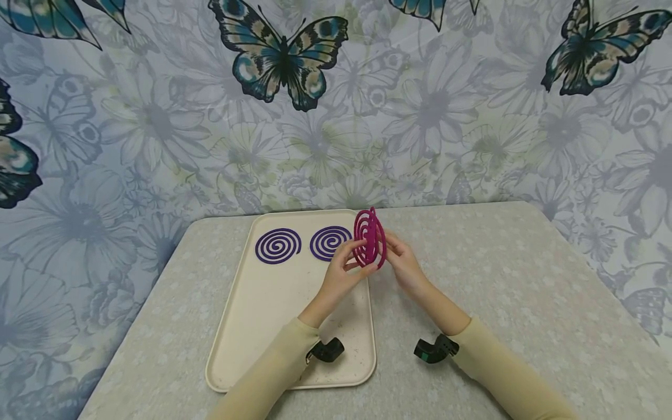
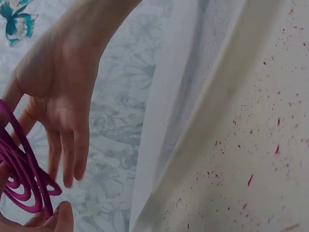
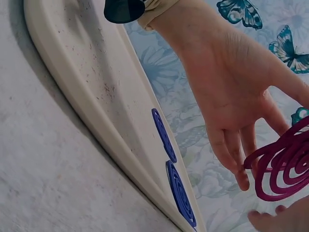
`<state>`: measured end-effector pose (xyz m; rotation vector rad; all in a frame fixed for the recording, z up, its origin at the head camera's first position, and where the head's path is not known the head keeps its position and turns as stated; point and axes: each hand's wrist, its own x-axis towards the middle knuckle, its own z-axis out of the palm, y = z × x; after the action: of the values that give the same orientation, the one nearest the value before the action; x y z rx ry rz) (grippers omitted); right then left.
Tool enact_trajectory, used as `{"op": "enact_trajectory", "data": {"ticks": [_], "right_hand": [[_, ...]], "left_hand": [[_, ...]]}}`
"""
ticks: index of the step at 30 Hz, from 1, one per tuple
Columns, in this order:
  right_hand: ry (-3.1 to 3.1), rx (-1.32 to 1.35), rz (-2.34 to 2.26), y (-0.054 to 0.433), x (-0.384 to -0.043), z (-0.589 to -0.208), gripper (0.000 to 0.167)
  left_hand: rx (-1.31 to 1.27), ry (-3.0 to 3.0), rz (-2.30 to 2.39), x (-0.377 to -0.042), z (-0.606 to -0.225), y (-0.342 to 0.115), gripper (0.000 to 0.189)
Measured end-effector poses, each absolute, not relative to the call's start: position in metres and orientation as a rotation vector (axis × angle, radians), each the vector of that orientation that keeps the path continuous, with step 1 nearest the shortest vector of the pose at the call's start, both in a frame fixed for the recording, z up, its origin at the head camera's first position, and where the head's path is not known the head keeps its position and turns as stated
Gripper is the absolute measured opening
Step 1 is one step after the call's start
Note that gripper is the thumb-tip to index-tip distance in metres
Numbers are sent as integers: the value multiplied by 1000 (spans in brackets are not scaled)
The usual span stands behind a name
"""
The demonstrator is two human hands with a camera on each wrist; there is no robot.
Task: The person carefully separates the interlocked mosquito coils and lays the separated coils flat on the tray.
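A magenta spiral coil (image 1: 371, 236), like a mosquito coil, is held upright above the tray's right edge, turned nearly edge-on. Its rings stand apart at different angles, as if two layers are fanned out. My left hand (image 1: 340, 279) pinches it from the left between thumb and fingers. From the other side my right hand (image 1: 408, 267) grips the coil's right edge with thumb and forefinger; the remaining fingers hang extended in the left wrist view. Two flat purple coils, one on the left (image 1: 276, 245) and one nearer the hands (image 1: 328, 244), lie side by side at the tray's far end.
The cream tray (image 1: 262, 326) has a raised rim and stands on a pale patterned table (image 1: 499, 280). Small magenta and brown crumbs (image 2: 277, 149) are scattered over its surface. Behind the table is a wall covering with butterflies (image 1: 285, 55) and flowers.
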<state>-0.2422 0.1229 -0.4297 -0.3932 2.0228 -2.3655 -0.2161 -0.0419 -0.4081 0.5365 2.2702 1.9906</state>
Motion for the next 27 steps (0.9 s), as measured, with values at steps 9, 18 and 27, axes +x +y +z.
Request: {"op": "enact_trajectory", "data": {"ticks": [9, 18, 27], "right_hand": [[1782, -185, -2448, 120, -243, -433, 15], [1706, 147, -2570, 125, -250, -437, 33], [1550, 92, -2550, 138, -256, -436, 24]], "left_hand": [[465, 2277, 2026, -235, -438, -40, 49], [179, 2153, 2259, -239, -440, -40, 55], [-20, 1732, 2503, -249, -440, -46, 45]]}}
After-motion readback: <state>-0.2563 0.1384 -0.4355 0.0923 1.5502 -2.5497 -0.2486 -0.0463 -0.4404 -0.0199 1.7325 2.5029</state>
